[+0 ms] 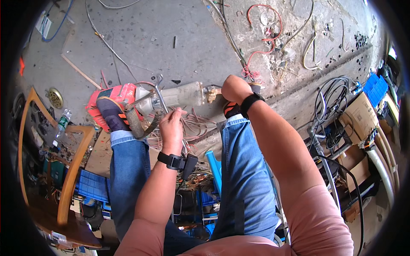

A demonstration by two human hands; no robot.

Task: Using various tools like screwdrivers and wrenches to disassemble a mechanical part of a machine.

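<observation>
My left hand is closed round the shank of a long metal wrench, whose head rises past the grey cylindrical body of a machine. That machine lies on its side on the floor, with a red housing at its left end. A brass fitting sticks out of its right end. Just beyond the fitting my right hand is closed in a fist; what its fingers grip is hidden. My left shoe rests against the red housing, and my right shoe is below the fitting.
Tangled pinkish cord lies under the machine. A wooden chair and a plastic bottle are at left. Coiled black cables, a cardboard box and a blue tray crowd the right. Wires and scraps litter the concrete floor.
</observation>
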